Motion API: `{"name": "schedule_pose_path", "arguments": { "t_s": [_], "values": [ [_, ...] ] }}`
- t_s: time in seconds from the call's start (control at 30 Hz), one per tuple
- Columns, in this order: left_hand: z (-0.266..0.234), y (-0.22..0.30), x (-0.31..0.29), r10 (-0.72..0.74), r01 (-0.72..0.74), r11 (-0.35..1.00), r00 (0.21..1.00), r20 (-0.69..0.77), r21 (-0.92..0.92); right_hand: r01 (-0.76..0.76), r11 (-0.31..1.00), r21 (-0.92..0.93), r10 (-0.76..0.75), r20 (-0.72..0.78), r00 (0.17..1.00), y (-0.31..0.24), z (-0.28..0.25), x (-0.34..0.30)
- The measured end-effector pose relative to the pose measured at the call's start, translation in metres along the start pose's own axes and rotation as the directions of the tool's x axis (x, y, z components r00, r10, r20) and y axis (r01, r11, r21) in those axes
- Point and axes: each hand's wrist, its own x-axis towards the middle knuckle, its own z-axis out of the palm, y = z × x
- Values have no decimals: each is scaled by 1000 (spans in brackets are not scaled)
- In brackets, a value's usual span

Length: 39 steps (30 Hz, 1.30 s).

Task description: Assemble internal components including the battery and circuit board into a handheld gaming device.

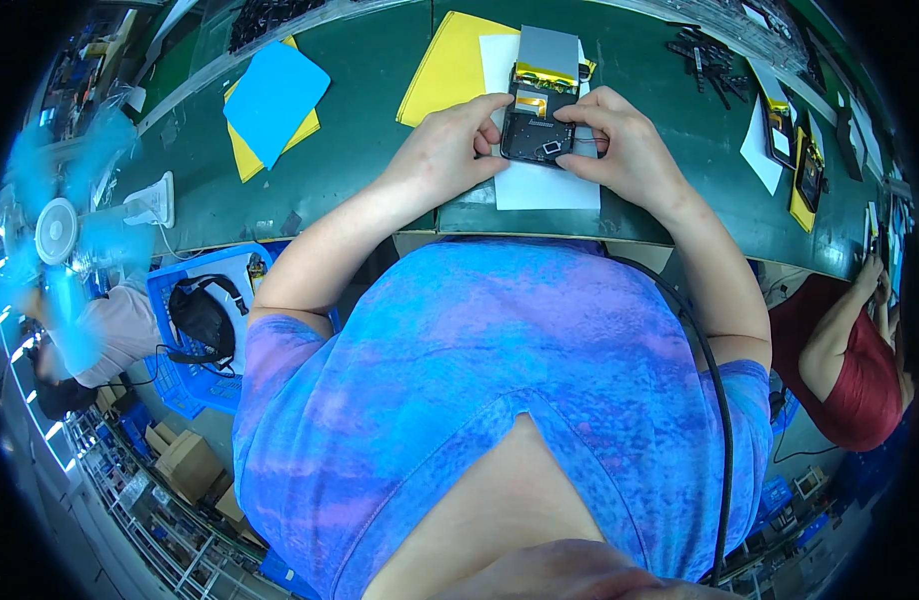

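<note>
Both hands (540,140) around an opened phone (540,112) on white paper (545,185)

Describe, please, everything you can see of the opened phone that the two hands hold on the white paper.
The opened phone is a dark, flat, rectangular body lying back-off on a white sheet on the green bench. Its upper part shows a grey battery with yellow tape and an orange flex strip; the lower part is black with a small square component. The left hand pinches its left edge and the right hand its right edge, fingertips resting on the lower end.
</note>
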Motion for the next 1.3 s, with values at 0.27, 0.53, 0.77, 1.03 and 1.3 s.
{"name": "schedule_pose_path", "arguments": {
  "t_s": [0.27,0.53,0.77,1.03,1.3],
  "values": [
    [1,-1,1,18,-18,1000,1000,-11,4,17,1000,-17,-17,-19,1000,4,2,-2],
    [1,1,2,72,-71,994,997,-7,86,15,999,-39,-17,-34,999,2,4,-2],
    [7,-2,0,335,-315,881,942,4,352,-30,998,-63,29,-11,1000,1,3,-3],
    [8,-14,5,512,-483,702,853,101,523,-34,998,-54,33,-13,999,-3,-4,-1],
    [7,-19,9,611,-562,656,787,83,505,90,966,-244,-98,-19,995,-1,-4,10]
  ]
}}
